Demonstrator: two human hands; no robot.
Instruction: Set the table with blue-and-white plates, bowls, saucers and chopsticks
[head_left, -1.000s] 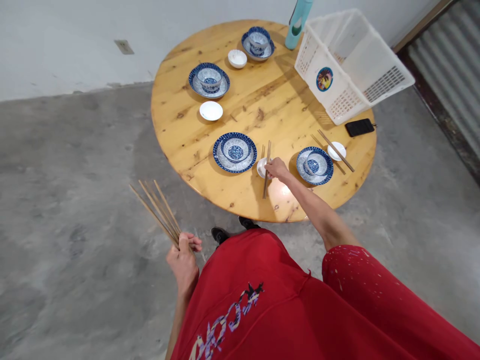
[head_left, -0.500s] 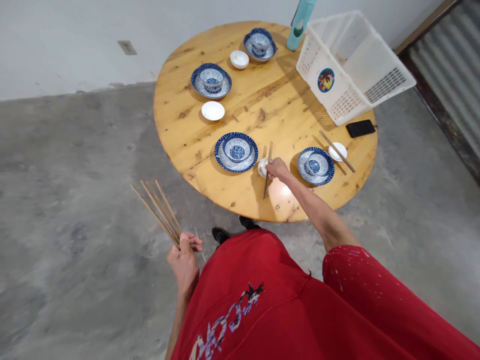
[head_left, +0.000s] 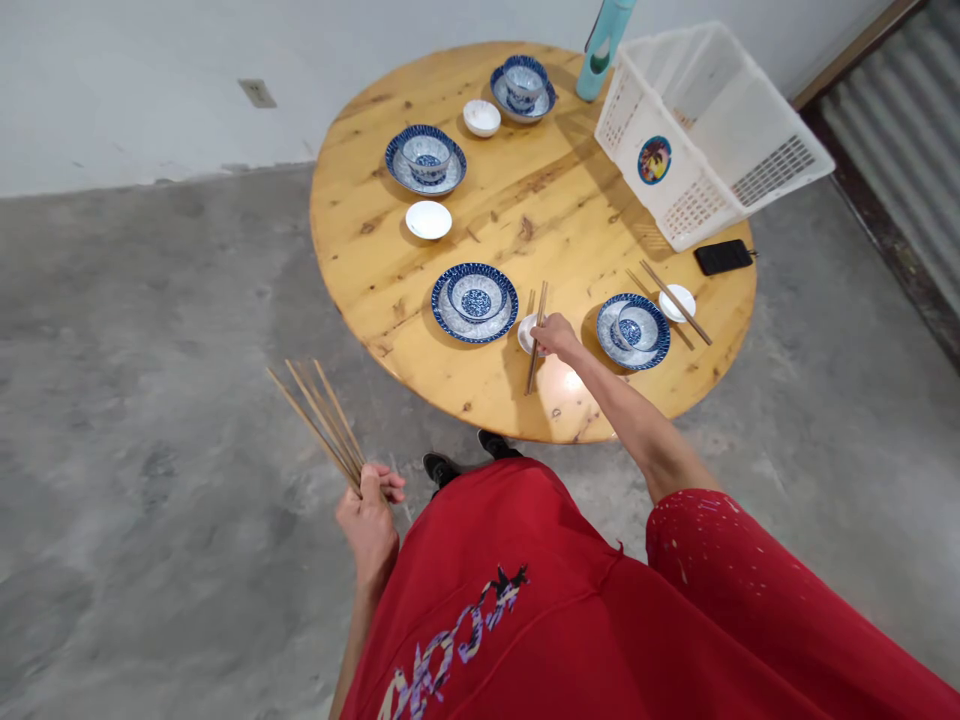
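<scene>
My left hand (head_left: 370,522) is closed round a bundle of several wooden chopsticks (head_left: 324,418), held over the floor left of my body, their tips fanned apart. Over the near part of the table, my right hand (head_left: 553,336) pinches a pair of chopsticks (head_left: 538,340) that lies across a small white dish (head_left: 526,334), which the hand partly hides. To the left of that dish sits a blue-patterned plate (head_left: 474,334) with a bowl (head_left: 477,297) on it. On the right, another patterned plate with a bowl (head_left: 634,330) stands near a white dish (head_left: 679,303) bearing chopsticks (head_left: 677,304).
The round wooden table (head_left: 510,190) also carries two patterned place settings, one a plate (head_left: 425,180) with a bowl, and white dishes (head_left: 428,220). A white plastic basket (head_left: 682,190), a black phone (head_left: 723,257) and a turquoise bottle (head_left: 600,55) stand or lie at the right and back.
Hardly anything differs. The view has shifted very slightly, while both hands keep their holds on the chopsticks and the dishes stay in place.
</scene>
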